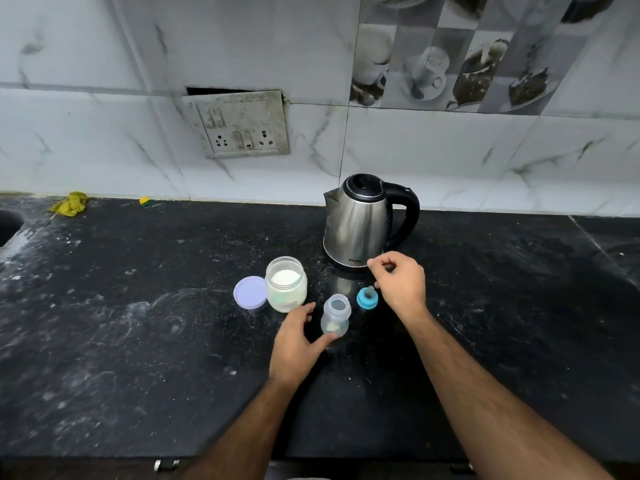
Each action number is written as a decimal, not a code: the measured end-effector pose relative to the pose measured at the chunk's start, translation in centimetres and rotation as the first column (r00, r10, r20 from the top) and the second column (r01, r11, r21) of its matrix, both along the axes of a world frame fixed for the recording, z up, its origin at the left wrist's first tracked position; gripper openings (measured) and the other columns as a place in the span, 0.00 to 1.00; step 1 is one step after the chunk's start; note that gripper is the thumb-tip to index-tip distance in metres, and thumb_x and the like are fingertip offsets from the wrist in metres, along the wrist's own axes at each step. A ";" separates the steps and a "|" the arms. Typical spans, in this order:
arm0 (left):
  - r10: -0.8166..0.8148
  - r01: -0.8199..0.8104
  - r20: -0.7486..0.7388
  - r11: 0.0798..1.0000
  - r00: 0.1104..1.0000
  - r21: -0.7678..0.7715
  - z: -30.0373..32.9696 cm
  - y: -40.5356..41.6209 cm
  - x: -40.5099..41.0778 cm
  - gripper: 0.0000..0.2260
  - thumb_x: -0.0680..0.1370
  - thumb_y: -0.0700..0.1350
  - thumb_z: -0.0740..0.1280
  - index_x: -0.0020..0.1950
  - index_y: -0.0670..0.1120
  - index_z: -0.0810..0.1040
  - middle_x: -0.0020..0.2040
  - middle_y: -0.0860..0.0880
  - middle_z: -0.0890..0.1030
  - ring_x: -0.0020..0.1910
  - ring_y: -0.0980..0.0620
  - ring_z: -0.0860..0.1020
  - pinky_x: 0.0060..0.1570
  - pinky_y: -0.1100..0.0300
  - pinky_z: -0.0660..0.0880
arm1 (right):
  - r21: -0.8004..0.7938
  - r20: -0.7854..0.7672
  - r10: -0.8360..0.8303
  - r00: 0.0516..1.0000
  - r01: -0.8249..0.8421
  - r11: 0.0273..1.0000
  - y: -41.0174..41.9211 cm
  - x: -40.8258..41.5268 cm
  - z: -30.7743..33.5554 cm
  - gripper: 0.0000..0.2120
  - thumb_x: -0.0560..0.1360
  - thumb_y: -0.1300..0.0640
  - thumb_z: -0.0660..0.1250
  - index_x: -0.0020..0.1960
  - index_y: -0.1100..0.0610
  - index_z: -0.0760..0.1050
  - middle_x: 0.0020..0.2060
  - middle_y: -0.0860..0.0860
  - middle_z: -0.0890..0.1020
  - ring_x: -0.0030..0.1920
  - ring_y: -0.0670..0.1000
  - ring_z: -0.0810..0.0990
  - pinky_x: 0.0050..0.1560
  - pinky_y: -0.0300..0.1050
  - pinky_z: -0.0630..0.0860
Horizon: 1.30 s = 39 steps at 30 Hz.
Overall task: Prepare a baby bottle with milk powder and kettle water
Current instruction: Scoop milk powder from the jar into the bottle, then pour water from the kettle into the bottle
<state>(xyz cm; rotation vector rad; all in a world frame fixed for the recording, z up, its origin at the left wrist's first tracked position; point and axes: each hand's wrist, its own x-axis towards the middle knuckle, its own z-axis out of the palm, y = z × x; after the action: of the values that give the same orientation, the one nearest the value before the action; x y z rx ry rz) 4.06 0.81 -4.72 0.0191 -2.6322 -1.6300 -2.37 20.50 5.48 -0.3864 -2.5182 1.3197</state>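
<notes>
A small clear baby bottle (335, 315) stands open on the black counter (138, 306). My left hand (296, 344) cups its left side, thumb touching the base. Its blue teat cap (366, 298) lies just right of it. My right hand (398, 284) hovers above the cap with fingers loosely curled and nothing held. An open jar of white milk powder (286, 284) stands left of the bottle, its lilac lid (250, 292) lying beside it. The steel kettle (360, 220) with a black handle stands behind, lid shut.
A wall socket plate (242, 124) sits on the tiled wall behind. A yellow cloth (71, 203) and a small yellow scrap (144, 201) lie at the back left. A sink edge (8, 223) shows at far left. The counter's front edge runs along the bottom.
</notes>
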 end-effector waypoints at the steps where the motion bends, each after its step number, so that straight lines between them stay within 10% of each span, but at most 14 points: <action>1: -0.023 0.022 0.035 1.000 0.999 0.017 0.0 0.5 -0.3 0.37 0.65 0.54 0.80 0.71 0.51 0.71 0.64 0.60 0.76 0.60 0.61 0.75 0.61 0.60 0.73 | -0.016 0.001 -0.006 1.000 0.006 1.000 0.5 0.0 -0.2 0.07 0.73 0.53 0.72 0.37 0.52 0.81 0.32 0.47 0.82 0.35 0.52 0.84 0.44 0.51 0.81; 6: -0.012 0.008 0.103 0.999 0.995 0.036 0.3 2.5 -2.0 0.37 0.62 0.53 0.81 0.68 0.55 0.72 0.62 0.62 0.78 0.60 0.63 0.75 0.62 0.62 0.72 | -0.099 -0.002 -0.037 0.999 0.037 0.994 3.4 -1.3 -1.0 0.03 0.73 0.56 0.74 0.44 0.52 0.80 0.35 0.47 0.83 0.38 0.50 0.83 0.47 0.50 0.81; 10: 0.005 -0.010 0.101 0.998 0.995 0.057 0.7 3.7 -3.1 0.23 0.62 0.53 0.78 0.53 0.64 0.75 0.50 0.68 0.81 0.51 0.67 0.79 0.51 0.68 0.74 | -0.061 0.048 -0.035 0.998 0.038 0.997 6.0 -4.5 -0.7 0.19 0.72 0.53 0.74 0.61 0.52 0.75 0.50 0.49 0.82 0.42 0.40 0.77 0.43 0.35 0.72; 15: 0.026 -0.032 0.101 0.998 0.995 0.057 0.6 4.2 -3.4 0.23 0.63 0.47 0.80 0.51 0.63 0.74 0.49 0.63 0.83 0.49 0.67 0.80 0.47 0.73 0.74 | -0.125 0.090 0.046 0.995 -0.035 0.992 7.8 -9.2 0.7 0.32 0.70 0.60 0.75 0.71 0.55 0.67 0.64 0.56 0.76 0.60 0.54 0.78 0.62 0.49 0.75; 23: 0.041 -0.047 0.111 0.998 0.993 0.052 1.1 4.4 -3.3 0.21 0.64 0.44 0.79 0.50 0.59 0.76 0.45 0.64 0.83 0.46 0.67 0.80 0.43 0.76 0.72 | 0.113 0.077 -0.046 0.996 0.037 0.993 9.7 -13.9 2.1 0.33 0.69 0.59 0.73 0.71 0.53 0.67 0.62 0.55 0.76 0.63 0.57 0.76 0.62 0.51 0.74; 39: 0.075 -0.083 0.128 0.995 0.989 0.058 0.7 4.8 -3.3 0.22 0.64 0.40 0.80 0.53 0.55 0.77 0.47 0.61 0.84 0.47 0.66 0.81 0.47 0.74 0.74 | -0.374 0.052 0.358 0.932 -0.314 0.873 10.1 -12.7 -0.6 0.06 0.69 0.68 0.71 0.37 0.58 0.78 0.24 0.51 0.78 0.25 0.48 0.76 0.35 0.41 0.74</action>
<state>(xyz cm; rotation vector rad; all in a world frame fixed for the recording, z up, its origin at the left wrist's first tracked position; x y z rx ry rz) 0.75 5.56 -3.97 0.2336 -2.6300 -1.7400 -15.09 30.64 4.85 -0.0946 -2.5149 1.9616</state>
